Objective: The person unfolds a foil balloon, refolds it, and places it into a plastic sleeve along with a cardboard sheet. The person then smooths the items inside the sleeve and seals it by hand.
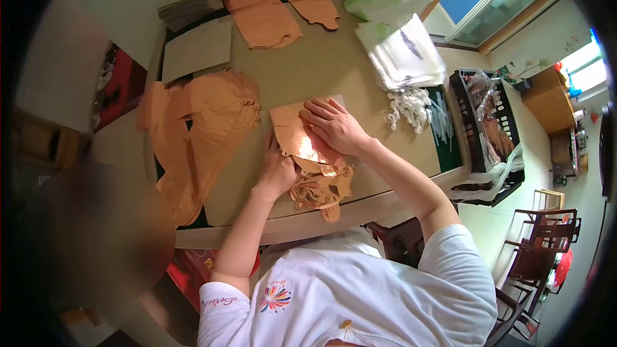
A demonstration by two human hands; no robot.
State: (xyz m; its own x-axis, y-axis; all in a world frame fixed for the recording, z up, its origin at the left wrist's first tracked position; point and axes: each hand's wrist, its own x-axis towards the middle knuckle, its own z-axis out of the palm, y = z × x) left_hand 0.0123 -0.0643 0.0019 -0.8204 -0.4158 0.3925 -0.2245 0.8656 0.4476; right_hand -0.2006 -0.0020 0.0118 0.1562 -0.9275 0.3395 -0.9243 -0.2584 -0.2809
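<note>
A flat orange foil balloon [292,130] with a shiny surface lies folded in front of me. Its lower end, printed with an animal face [321,189], hangs towards the table's near edge. My right hand [337,128] rests flat on the upper part, fingers stretched out over the foil. At the left edge, my left hand [279,170] grips the balloon, its fingers partly hidden along the border and the thumb near the fold. A pale sheet corner [339,99] shows beyond the foil, under my right hand.
More flat orange balloons [209,112] lie left and at the back [263,16]. Cardboard sheets [198,50] are back left. Clear plastic bags [411,58], white ribbon bundles [411,108] and clear sticks [441,119] lie right. A black crate [479,99] stands beyond the table's right edge.
</note>
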